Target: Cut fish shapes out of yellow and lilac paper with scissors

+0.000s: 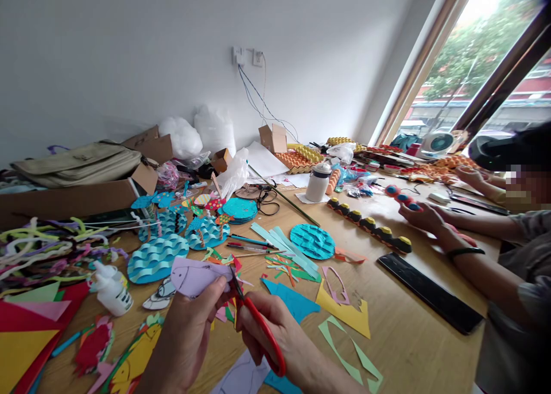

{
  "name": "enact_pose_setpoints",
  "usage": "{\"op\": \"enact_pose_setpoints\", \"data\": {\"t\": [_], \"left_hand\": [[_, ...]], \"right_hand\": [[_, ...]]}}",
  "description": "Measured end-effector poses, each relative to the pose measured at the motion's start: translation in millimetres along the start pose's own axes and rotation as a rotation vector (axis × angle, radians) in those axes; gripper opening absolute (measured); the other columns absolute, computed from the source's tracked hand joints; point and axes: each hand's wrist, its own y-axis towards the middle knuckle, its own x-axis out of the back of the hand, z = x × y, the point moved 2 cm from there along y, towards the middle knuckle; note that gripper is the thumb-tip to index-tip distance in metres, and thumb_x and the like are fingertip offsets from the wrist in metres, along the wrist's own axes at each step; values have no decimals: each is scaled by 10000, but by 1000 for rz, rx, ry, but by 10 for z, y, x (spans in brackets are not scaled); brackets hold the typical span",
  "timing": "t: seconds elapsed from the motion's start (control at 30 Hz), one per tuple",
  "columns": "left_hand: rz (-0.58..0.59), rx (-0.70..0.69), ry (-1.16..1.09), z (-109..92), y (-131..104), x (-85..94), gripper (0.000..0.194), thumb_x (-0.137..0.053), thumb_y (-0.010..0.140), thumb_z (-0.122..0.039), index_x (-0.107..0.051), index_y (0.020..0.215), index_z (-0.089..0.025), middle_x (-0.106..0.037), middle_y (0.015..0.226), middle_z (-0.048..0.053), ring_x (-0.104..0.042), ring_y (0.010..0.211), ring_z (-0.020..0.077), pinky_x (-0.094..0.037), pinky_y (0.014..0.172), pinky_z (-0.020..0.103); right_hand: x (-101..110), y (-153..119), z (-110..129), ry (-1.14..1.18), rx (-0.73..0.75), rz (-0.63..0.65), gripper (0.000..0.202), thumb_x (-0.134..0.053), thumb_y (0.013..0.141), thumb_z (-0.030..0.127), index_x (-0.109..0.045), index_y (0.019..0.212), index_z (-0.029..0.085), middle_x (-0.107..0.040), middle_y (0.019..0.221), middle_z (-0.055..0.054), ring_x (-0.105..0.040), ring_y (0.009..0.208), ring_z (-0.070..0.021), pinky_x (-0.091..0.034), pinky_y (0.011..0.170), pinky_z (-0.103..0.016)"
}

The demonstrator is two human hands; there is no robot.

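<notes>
My left hand (196,322) pinches a piece of lilac paper (198,274) with a fish outline drawn on it. In my right hand (269,319) is a pair of red-handled scissors (267,334), fingers through the loops. The dark blades meet the paper's right end, close to my left fingertips. Below my hands lies another lilac sheet (243,374) with drawn lines. Yellow paper fish (140,351) and a red paper cutout (93,345) rest to the left of my left hand. Blue paper scrap (290,299) and yellow scrap (346,311) are right of the scissors.
White glue bottles (112,293) stand at left by a heap of pipe cleaners (51,253). Round blue wavy-paper discs (158,257) lie ahead. A white bottle (318,183) stands mid-table near a painted egg-carton strip (368,225). At right, a person's hands (424,216) hold a painted carton strip above a black phone-like slab (430,291).
</notes>
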Motion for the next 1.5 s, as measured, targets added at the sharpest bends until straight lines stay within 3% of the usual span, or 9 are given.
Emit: {"op": "enact_pose_setpoints", "data": {"t": [0.5, 0.7, 0.97, 1.13, 1.5], "left_hand": [[69, -25, 48, -15, 5, 14, 153, -712, 644, -227, -595, 729, -178, -638, 635, -46, -580, 620, 117, -493, 571, 220], [82, -14, 24, -18, 15, 5, 197, -719, 641, -227, -610, 798, -176, -678, 735, -17, -615, 714, 156, -522, 673, 285], [111, 0, 48, -15, 28, 30, 119, -716, 636, -227, -629, 702, -180, -640, 637, -26, -645, 711, 200, -494, 544, 261], [103, 10, 32, -23, 19, 28, 143, -721, 625, -238, -628, 714, -174, -674, 662, -9, -648, 699, 198, -519, 621, 297], [125, 23, 7, -10, 50, 48, 116, -688, 674, -201, -625, 766, -171, -663, 676, -17, -593, 639, 143, -508, 606, 263]], "right_hand": [[41, 0, -27, 8, 5, 7, 495, -527, 723, 638, -503, 644, 151, -378, 395, 78, -333, 322, -39, -214, 328, -161], [44, -7, -22, 19, 4, 15, 532, -527, 691, 683, -487, 630, 156, -364, 390, 84, -322, 321, -37, -206, 325, -163], [75, 13, -78, 49, 25, 21, 530, -559, 680, 676, -439, 585, 168, -357, 406, 88, -326, 326, -28, -222, 312, -149], [74, 26, -102, 31, 21, 17, 507, -566, 690, 649, -441, 591, 168, -347, 432, 89, -326, 334, -26, -233, 312, -150], [93, -5, -98, -51, -8, 12, 291, -522, 807, 360, -439, 603, 169, -367, 460, 76, -339, 385, -40, -234, 365, -161]]}}
